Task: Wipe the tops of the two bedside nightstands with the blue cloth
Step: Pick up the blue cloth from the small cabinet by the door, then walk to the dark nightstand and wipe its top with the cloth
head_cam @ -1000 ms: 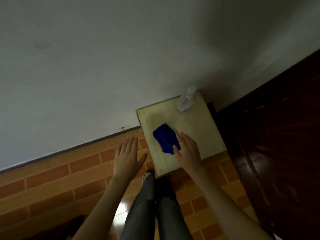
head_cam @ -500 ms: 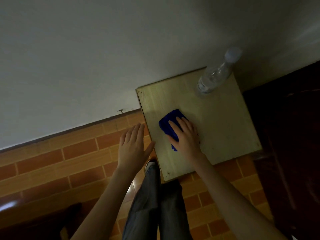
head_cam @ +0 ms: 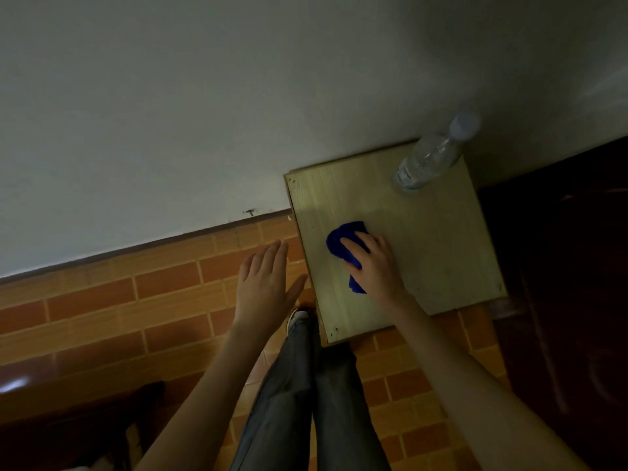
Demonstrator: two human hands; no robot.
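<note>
A pale wooden nightstand (head_cam: pixel 438 239) stands against the white wall, seen from above. A crumpled blue cloth (head_cam: pixel 343 241) lies on the left part of its top. My right hand (head_cam: pixel 375 266) presses flat on the cloth, fingers spread over it, covering its near half. My left hand (head_cam: pixel 265 283) hovers open over the floor just left of the nightstand's edge, holding nothing. Only one nightstand is in view.
A clear plastic water bottle (head_cam: pixel 431 154) stands at the nightstand's back right corner. A dark wooden bed frame (head_cam: pixel 564 266) lies right of it. Orange brick-pattern floor tiles (head_cam: pixel 136 300) spread to the left; my legs (head_cam: pixel 306 385) stand before the nightstand.
My right hand has come down onto the cloth and bunched it up on the top. The view has drawn closer to the nightstand. My left hand stays open beside the edge.
</note>
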